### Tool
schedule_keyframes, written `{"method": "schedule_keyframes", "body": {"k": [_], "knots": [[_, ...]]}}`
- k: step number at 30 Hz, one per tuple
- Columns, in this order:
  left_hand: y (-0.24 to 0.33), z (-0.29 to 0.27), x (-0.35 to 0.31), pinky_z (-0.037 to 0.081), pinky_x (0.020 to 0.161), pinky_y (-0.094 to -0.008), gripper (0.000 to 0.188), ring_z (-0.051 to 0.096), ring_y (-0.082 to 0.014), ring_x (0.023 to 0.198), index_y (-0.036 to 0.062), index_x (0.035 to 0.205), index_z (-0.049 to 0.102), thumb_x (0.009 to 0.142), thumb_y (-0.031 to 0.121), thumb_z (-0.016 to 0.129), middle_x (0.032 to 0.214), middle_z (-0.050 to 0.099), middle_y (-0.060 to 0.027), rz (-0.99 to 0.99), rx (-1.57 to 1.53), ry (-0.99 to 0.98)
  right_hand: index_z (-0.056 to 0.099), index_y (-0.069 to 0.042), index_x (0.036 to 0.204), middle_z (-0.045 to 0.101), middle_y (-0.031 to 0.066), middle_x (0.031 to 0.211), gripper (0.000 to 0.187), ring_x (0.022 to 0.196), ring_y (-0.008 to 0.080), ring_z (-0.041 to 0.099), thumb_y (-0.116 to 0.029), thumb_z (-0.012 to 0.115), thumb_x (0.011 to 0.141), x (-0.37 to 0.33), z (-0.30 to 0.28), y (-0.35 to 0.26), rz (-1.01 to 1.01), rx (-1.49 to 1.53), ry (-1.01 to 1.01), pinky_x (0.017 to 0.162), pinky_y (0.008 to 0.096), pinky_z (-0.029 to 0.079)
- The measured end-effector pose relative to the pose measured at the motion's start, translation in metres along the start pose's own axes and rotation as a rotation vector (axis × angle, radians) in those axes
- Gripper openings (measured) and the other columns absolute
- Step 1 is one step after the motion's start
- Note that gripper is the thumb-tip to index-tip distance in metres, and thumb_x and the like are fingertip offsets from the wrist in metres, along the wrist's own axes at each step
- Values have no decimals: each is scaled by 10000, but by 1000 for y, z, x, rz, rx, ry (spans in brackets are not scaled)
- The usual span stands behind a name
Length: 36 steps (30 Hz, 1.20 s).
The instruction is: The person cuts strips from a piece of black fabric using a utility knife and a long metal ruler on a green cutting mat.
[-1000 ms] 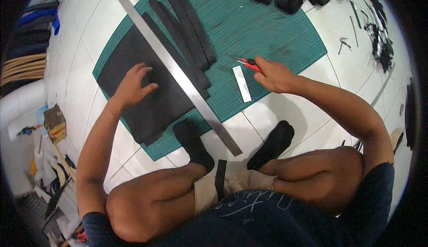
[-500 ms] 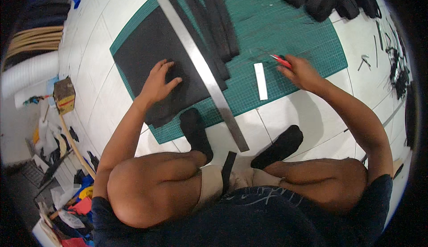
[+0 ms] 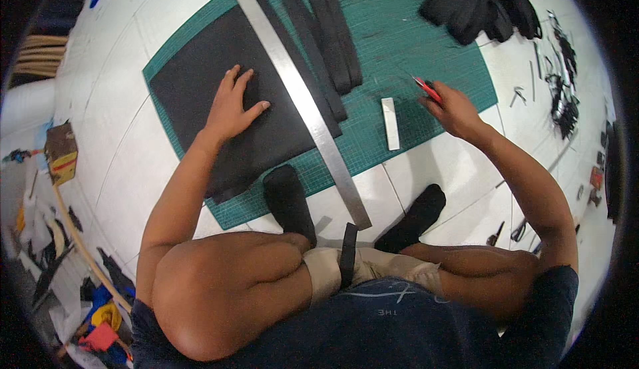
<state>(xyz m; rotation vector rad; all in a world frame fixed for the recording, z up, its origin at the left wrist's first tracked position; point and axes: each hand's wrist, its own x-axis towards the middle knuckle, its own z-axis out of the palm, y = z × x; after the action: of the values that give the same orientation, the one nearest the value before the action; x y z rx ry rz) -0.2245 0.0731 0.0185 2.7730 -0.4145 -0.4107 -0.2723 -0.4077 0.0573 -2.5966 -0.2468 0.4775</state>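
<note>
My left hand (image 3: pixel 231 110) lies with spread fingers on a black sheet of material (image 3: pixel 190 92), left of a long steel ruler (image 3: pixel 293 82). The ruler runs slantwise over the sheet, its near end past the mat edge between my feet. My right hand (image 3: pixel 458 112) is closed round a red cutter knife (image 3: pixel 429 90), the tip pointing away to the upper left over the green cutting mat (image 3: pixel 393 42). A small white strip (image 3: pixel 391 124) rests on the mat between the ruler and the knife. Long black strips (image 3: pixel 326 29) lie just right of the ruler.
A pile of black pieces (image 3: pixel 476 6) covers the mat's far right corner. Black scraps (image 3: pixel 564 106) and a small metal tool (image 3: pixel 518 96) are on the tiles at right. A box (image 3: pixel 62 152), a wooden stick (image 3: pixel 86 249) and mixed clutter line the left.
My left hand's fingers have stretched out further on the black sheet. My right hand still grips the cutter knife, its tip now tilted more steeply away. The whole view has shifted slightly.
</note>
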Motion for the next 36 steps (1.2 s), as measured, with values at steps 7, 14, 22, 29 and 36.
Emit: {"method": "schedule_keyframes", "body": {"k": [7, 14, 22, 29, 36], "knots": [[19, 1, 72, 227, 1223, -524, 1223, 167, -458, 1511, -30, 1553, 243, 699, 628, 819, 1613, 189, -297, 122, 14, 3, 609, 3, 924, 651, 160, 795, 530, 731, 286, 647, -483, 799, 826, 12, 68, -33, 419, 84, 178, 662, 433, 495], [20, 5, 101, 234, 1225, -515, 1355, 180, -453, 1509, -42, 1555, 222, 585, 636, 882, 1608, 188, -308, 71, 128, -91, 646, 22, 977, 686, 168, 842, 450, 751, 281, 657, -343, 843, 803, -7, 135, -78, 593, 317, 460, 725, 399, 524], [12, 2, 93, 252, 1216, -504, 1341, 192, -392, 1523, 29, 1574, 242, 570, 643, 882, 1638, 196, -231, 61, 138, -77, 649, -1, 968, 636, 136, 822, 374, 740, 244, 593, -296, 829, 823, -33, 167, -120, 456, 698, 172, 724, 371, 492], [10, 3, 93, 249, 1215, -511, 1334, 194, -383, 1525, 41, 1578, 246, 573, 658, 871, 1642, 195, -220, 47, 148, -79, 617, 12, 852, 554, 160, 748, 358, 713, 305, 553, -305, 785, 856, -29, 174, -142, 423, 533, 192, 698, 416, 462], [10, 5, 93, 261, 1207, -518, 1338, 211, -392, 1518, 39, 1572, 263, 560, 671, 868, 1634, 214, -231, 69, 135, -46, 613, 7, 818, 561, 189, 808, 365, 774, 375, 575, -318, 774, 858, -27, 180, -143, 401, 404, 310, 716, 452, 452]]}}
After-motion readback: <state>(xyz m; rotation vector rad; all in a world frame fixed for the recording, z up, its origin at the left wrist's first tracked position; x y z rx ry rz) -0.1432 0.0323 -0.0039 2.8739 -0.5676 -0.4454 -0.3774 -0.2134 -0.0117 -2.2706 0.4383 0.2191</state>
